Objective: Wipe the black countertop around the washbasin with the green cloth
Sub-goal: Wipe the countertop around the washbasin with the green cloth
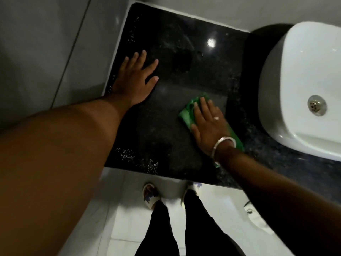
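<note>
— Nearest the camera? Patterned slippers (150,197) on pale floor tiles; no writing legible anywhere.

— And on the black countertop (166,141)? The right hand (207,122), bangle (224,145) at its wrist, lies flat, fingers extended, pressing the green cloth (186,115) just left of the white washbasin (302,85); farther back, the left hand (137,79) rests splayed and empty

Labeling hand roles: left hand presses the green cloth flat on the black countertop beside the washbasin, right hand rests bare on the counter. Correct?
Hands are swapped. In the head view the right hand presses the green cloth flat on the black countertop beside the washbasin; the left hand rests bare on the counter.
</note>
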Demonstrator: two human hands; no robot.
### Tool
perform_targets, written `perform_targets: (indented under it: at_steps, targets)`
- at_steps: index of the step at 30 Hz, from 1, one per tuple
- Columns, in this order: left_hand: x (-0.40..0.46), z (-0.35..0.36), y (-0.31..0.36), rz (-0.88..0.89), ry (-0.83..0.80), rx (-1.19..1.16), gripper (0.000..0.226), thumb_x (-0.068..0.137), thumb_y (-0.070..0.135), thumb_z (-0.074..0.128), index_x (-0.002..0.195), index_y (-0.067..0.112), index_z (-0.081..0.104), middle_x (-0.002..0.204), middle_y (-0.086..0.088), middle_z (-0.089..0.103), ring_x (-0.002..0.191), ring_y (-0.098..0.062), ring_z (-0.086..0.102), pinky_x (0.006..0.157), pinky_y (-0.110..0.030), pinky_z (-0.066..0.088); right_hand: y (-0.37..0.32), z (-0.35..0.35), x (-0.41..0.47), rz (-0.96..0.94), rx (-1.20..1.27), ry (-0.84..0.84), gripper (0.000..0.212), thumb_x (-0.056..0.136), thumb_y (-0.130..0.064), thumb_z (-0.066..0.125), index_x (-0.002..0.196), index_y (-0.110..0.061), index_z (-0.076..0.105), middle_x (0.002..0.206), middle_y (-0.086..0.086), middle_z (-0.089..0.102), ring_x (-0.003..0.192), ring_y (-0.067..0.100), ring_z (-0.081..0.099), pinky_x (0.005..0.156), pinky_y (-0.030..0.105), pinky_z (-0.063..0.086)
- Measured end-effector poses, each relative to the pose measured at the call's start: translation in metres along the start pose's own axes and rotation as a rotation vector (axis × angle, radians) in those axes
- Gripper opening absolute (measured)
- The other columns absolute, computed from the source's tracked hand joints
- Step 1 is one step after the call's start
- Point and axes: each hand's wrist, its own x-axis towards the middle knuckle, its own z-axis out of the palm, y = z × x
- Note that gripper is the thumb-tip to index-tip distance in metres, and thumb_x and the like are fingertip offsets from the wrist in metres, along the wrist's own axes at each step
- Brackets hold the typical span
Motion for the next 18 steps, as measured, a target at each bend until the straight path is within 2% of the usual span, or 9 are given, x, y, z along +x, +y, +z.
perform_targets:
  at_steps: [2,5,9,10,12,15,18]
  targets:
    - [0.000,0.002,0.001,-0.005,0.005,-0.007,0.059,0.099,0.052,0.032,0.154,0.032,0.024,0.165,-0.012,0.013,0.152,-0.032,0.011,0.123,-0.049,0.007,-0.030,0.011,-0.030,-0.108,-0.001,-0.021,0.067,0.089,-0.042,0.041,0.148,-0.010,0.030,0.156,0.019,0.026,0.143,0.040,0.025,0.115,0.054,0.024]
    - [-0.003,0.001,0.004,-0.005,0.000,-0.018,0.059,0.098,0.052,0.032,0.153,0.032,0.025,0.165,-0.012,0.014,0.152,-0.031,0.011,0.123,-0.049,0.007,-0.064,0.027,-0.089,-0.364,0.010,-0.051,0.068,0.087,-0.045,0.043,0.148,-0.017,0.031,0.157,0.011,0.029,0.143,0.033,0.028,0.117,0.048,0.020]
    - [-0.006,0.000,0.006,-0.063,0.007,-0.006,0.064,0.095,0.056,0.030,0.153,0.030,0.027,0.164,-0.013,0.018,0.151,-0.032,0.015,0.122,-0.053,0.007,-0.042,0.030,-0.079,-0.587,0.001,-0.052,0.067,0.087,-0.047,0.044,0.148,-0.021,0.032,0.156,0.006,0.034,0.142,0.028,0.033,0.116,0.045,0.026]
    - [-0.005,0.000,0.005,-0.112,0.027,-0.002,0.065,0.094,0.057,0.032,0.153,0.029,0.027,0.164,-0.014,0.019,0.151,-0.034,0.016,0.122,-0.054,0.007,-0.034,0.027,-0.062,-0.565,-0.014,-0.042,0.067,0.086,-0.048,0.043,0.147,-0.020,0.034,0.154,0.007,0.036,0.141,0.029,0.035,0.114,0.046,0.030]
    - [-0.006,0.001,0.001,-0.217,0.054,-0.005,0.069,0.094,0.056,0.037,0.154,0.025,0.025,0.163,-0.016,0.018,0.150,-0.035,0.017,0.121,-0.052,0.010,-0.018,0.018,-0.023,-0.389,0.000,-0.015,0.067,0.086,-0.047,0.041,0.145,-0.017,0.037,0.154,0.011,0.036,0.140,0.032,0.035,0.111,0.050,0.035]
    - [-0.004,0.005,-0.002,-0.258,0.066,-0.035,0.070,0.096,0.049,0.040,0.155,0.016,0.024,0.164,-0.016,0.017,0.151,-0.032,0.016,0.121,-0.046,0.015,0.002,0.002,0.051,-0.097,0.093,0.059,0.064,0.093,-0.043,0.035,0.150,-0.014,0.028,0.159,0.014,0.021,0.146,0.034,0.019,0.116,0.051,0.023]
    - [0.002,0.007,-0.002,-0.269,0.118,-0.044,0.068,0.095,0.043,0.044,0.153,0.012,0.028,0.163,-0.015,0.021,0.151,-0.031,0.020,0.120,-0.044,0.017,0.002,-0.016,0.139,0.119,0.143,0.163,0.063,0.096,-0.040,0.034,0.151,-0.012,0.022,0.160,0.016,0.015,0.147,0.035,0.013,0.118,0.048,0.012]
